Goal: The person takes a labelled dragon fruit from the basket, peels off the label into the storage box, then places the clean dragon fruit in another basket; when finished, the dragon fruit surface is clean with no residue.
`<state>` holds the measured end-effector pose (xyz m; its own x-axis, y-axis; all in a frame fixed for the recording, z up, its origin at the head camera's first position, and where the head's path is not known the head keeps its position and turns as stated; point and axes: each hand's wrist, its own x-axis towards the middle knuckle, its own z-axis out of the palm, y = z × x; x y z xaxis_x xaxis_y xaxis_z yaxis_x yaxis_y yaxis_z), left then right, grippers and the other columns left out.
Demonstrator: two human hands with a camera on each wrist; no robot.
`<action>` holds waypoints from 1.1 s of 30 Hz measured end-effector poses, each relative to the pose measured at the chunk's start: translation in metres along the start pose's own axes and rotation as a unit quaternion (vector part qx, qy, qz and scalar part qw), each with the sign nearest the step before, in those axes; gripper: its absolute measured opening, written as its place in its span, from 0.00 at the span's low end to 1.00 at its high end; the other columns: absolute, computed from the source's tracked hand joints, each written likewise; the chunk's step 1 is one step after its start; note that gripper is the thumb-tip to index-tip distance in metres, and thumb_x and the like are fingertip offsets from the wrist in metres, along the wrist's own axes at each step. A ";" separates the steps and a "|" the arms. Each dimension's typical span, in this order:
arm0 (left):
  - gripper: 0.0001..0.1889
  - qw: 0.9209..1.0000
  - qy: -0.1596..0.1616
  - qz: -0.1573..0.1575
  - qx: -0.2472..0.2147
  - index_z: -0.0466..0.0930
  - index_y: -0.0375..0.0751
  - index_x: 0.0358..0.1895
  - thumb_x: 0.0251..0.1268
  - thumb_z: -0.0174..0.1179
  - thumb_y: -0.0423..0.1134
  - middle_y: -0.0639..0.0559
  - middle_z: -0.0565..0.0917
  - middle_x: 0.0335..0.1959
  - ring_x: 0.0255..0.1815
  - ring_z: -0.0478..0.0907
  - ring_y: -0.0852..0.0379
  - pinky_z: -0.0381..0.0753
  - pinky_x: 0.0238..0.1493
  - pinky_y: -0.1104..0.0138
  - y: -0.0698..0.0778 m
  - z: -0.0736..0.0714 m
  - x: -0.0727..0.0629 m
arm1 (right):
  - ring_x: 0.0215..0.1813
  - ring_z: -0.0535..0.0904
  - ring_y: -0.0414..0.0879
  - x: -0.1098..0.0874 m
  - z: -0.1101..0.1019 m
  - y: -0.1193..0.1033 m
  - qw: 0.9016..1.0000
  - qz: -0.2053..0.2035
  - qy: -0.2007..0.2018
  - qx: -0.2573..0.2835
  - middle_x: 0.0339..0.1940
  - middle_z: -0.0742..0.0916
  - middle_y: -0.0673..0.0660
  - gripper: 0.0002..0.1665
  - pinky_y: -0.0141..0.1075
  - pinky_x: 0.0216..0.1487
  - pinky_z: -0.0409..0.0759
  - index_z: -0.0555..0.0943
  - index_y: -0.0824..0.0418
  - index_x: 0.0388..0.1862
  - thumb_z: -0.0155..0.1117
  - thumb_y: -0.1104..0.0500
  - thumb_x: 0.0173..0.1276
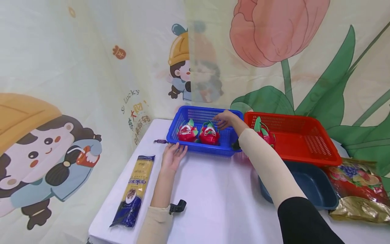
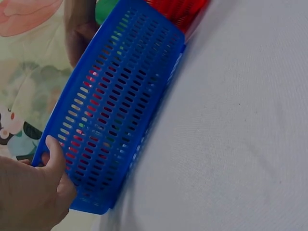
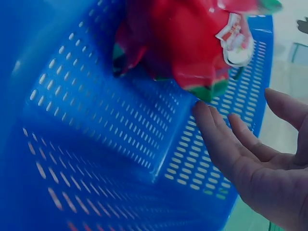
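Note:
Two red dragon fruits, a left one (image 1: 187, 131) and a right one (image 1: 209, 134), each with green tips and a label, sit in a blue perforated basket (image 1: 210, 149). At the basket's near left rim my left hand (image 1: 173, 157) grips the edge; the left wrist view shows its thumb (image 2: 55, 154) on the outer wall. My right hand (image 1: 226, 119) reaches over the basket's right part with relaxed, parted fingers, holding nothing. In the right wrist view its fingertips are close beneath a dragon fruit (image 3: 187, 43); contact is unclear. Another dragon fruit (image 1: 266, 135) lies in the red basket (image 1: 292, 152), partly behind my right forearm.
A pasta packet (image 1: 132, 191) lies along the table's left side. A small purple-wrapped piece (image 1: 160, 141) is beside the blue basket. To the right stand a dark blue tub (image 1: 317, 184) and a shiny fruit-printed bag (image 1: 359, 193). A printed curtain (image 1: 146, 67) hangs behind the table.

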<state>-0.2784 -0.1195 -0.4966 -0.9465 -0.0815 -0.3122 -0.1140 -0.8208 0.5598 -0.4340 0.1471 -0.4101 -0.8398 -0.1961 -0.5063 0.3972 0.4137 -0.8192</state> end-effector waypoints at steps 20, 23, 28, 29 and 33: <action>0.14 1.000 0.003 0.009 -0.009 0.63 0.39 0.56 0.77 0.53 0.23 0.44 0.70 0.52 0.60 0.70 0.46 0.88 0.57 0.54 -0.001 0.000 -0.001 | 0.70 0.77 0.63 0.008 0.016 0.002 0.999 0.037 0.009 -0.024 0.72 0.77 0.72 0.27 0.50 0.59 0.86 0.71 0.75 0.72 0.58 0.65 0.80; 0.14 1.000 0.002 0.011 -0.004 0.63 0.39 0.58 0.77 0.52 0.23 0.43 0.69 0.54 0.60 0.70 0.47 0.87 0.57 0.54 -0.001 0.001 -0.002 | 0.65 0.81 0.65 0.007 0.015 0.004 0.999 0.025 0.028 -0.035 0.68 0.78 0.74 0.27 0.48 0.54 0.88 0.69 0.77 0.72 0.57 0.67 0.78; 0.14 1.000 0.002 0.011 0.000 0.64 0.40 0.57 0.77 0.53 0.23 0.43 0.70 0.54 0.59 0.71 0.47 0.87 0.58 0.54 -0.001 0.000 -0.001 | 0.48 0.89 0.62 0.004 0.011 0.008 0.997 0.007 0.061 -0.035 0.58 0.82 0.74 0.24 0.47 0.48 0.90 0.70 0.80 0.68 0.53 0.71 0.76; 0.14 1.000 0.003 0.011 -0.001 0.64 0.40 0.56 0.77 0.53 0.23 0.43 0.70 0.54 0.59 0.71 0.47 0.87 0.58 0.54 -0.001 0.000 -0.001 | 0.47 0.89 0.62 0.004 0.010 0.009 0.997 0.005 0.066 -0.033 0.57 0.82 0.74 0.24 0.47 0.48 0.90 0.70 0.80 0.68 0.53 0.71 0.77; 0.13 1.000 0.006 0.011 -0.001 0.65 0.41 0.55 0.77 0.53 0.23 0.42 0.70 0.55 0.60 0.71 0.47 0.86 0.60 0.53 -0.001 0.000 -0.001 | 0.54 0.87 0.66 0.001 0.006 0.012 0.997 0.003 0.068 -0.021 0.61 0.82 0.77 0.27 0.50 0.51 0.90 0.66 0.80 0.71 0.50 0.73 0.76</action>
<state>-0.2772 -0.1184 -0.4965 -0.9450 -0.1066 -0.3092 -0.0924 -0.8198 0.5651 -0.4281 0.1465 -0.4218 -0.8811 -0.0726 -0.4673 0.3885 0.4521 -0.8029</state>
